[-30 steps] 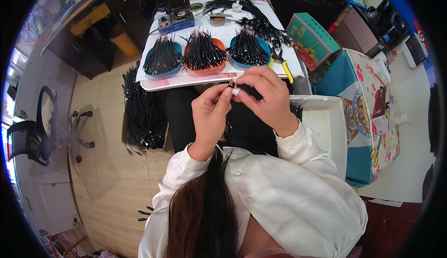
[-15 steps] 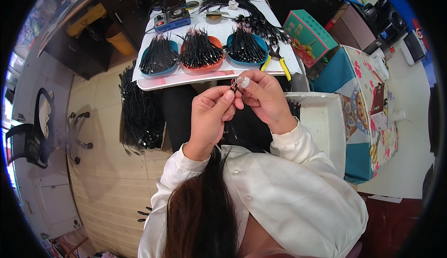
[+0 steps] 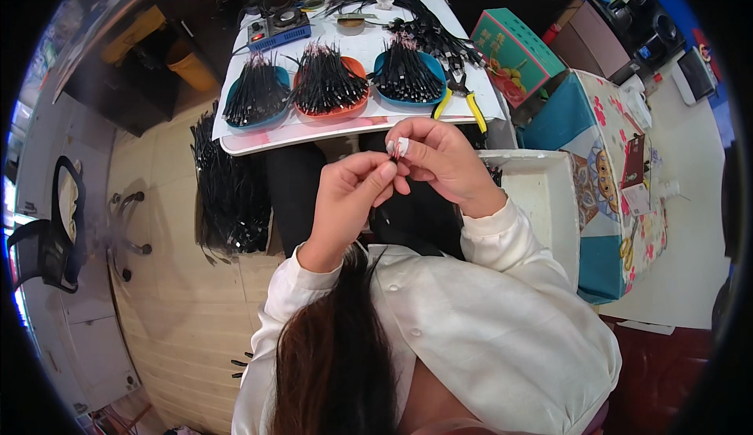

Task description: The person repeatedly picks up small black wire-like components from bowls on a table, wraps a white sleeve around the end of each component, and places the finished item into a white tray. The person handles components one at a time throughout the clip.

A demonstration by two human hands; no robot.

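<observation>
Your two hands meet just in front of your chest, below the near edge of the tabletop (image 3: 259,141) and above your dark lap. Your right hand (image 3: 443,160) comes in from the right, your left hand (image 3: 345,200) from below left, and their fingertips touch around a small black cable piece (image 3: 392,155) with a pale tip. Both grips are closed to a fine pinch on it; too little of the piece shows between the fingers to tell its long axis, though what shows runs roughly up and down, and a thin black lead (image 3: 382,219) seems to trail down from the pinch toward your lap. Neither hand is nearer: both are on it.

Ahead of the pinch, on the white tabletop, three shallow bowls sit in a row along the near edge, each heaped with black cables: a blue bowl (image 3: 255,94) toward the left corner, an orange bowl (image 3: 328,86) in the middle, another blue bowl (image 3: 408,74) to the right. Yellow-handled pliers (image 3: 459,98) lie near the right corner, closest to your right hand. A white tray (image 3: 541,200) stands just right of your right forearm. A big bundle of black cables (image 3: 227,192) hangs off the tabletop's left side above the wooden floor.
</observation>
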